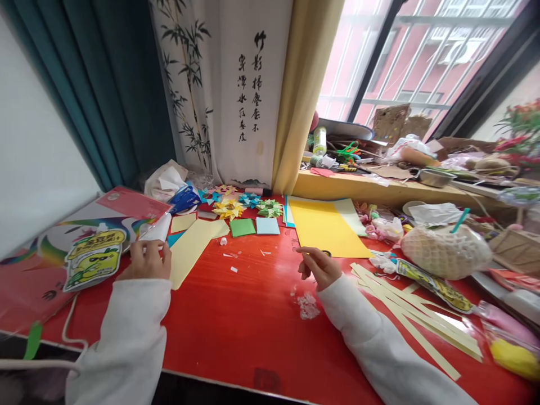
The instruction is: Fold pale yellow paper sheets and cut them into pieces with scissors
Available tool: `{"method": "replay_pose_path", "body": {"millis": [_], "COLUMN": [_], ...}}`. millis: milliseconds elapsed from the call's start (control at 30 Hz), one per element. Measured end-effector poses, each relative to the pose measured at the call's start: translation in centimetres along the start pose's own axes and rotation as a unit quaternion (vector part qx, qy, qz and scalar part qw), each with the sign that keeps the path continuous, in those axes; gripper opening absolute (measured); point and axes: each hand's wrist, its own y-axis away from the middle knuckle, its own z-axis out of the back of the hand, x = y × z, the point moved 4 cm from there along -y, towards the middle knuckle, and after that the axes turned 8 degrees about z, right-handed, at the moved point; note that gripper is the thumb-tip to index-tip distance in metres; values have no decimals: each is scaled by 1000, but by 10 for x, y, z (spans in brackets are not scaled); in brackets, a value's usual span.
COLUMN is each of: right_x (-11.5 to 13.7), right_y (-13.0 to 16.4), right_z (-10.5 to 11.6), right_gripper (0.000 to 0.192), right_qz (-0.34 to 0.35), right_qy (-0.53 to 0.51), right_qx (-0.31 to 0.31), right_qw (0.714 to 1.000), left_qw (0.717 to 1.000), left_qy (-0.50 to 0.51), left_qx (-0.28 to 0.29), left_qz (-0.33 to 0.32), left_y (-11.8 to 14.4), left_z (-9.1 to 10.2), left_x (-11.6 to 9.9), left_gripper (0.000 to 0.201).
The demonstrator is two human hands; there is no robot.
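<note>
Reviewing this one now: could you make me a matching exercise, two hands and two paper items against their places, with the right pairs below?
1. Left hand
2. Right hand
3. Green square
4. Pale strips

A. Directly beside the light-blue square
B. Fanned out along the right sleeve
C. Near the heap of white scraps
D. Next to the cartoon pouch

Pairs: 1-D, 2-C, 3-A, 4-B

Open red tabletop (228, 332) stretches between the left hand (147, 261) and the right hand (319, 268), offering passage along the near side. A small heap of scraps (308, 307) lies beside the right sleeve (358, 326), while paper stars (229, 209) line the far side and pale strips (415, 315) crowd the right.
</note>
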Motion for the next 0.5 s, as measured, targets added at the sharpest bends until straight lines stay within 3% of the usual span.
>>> {"method": "replay_pose_path", "body": {"millis": [100, 167, 200, 267, 333, 367, 400, 500], "right_x": [56, 93, 108, 123, 117, 107, 96, 52], "right_y": [-22, -45, -57, -82, -99, -103, -105, -99], "right_z": [32, 64, 82, 118, 153, 170, 184, 208], "right_gripper": [21, 24, 26, 25, 20, 20, 19, 18], "right_qz": [137, 211, 228, 205, 118, 61, 29, -60], "right_qy": [20, 34, 41, 57, 71, 85, 98, 157], "right_qx": [-90, -128, -132, -127, -142, -160, -172, -177], "right_qw": [986, 969, 964, 969, 980, 982, 980, 970], "left_qw": [970, 909, 859, 791, 763, 761, 787, 852], "left_qy": [23, 86, 120, 175, 170, 147, 116, 73], "left_qx": [-168, -226, -232, -173, -15, 103, 216, 265], "left_qz": [-171, -340, -440, -561, -623, -623, -565, -446], "left_y": [15, 39, 55, 88, 115, 124, 127, 112], "left_z": [10, 17, 20, 20, 7, -5, -20, -53], "left_x": [-32, -66, -86, -132, -186, -214, -238, -298], "left_gripper": [16, 10, 11, 10, 13, 16, 16, 17]}}
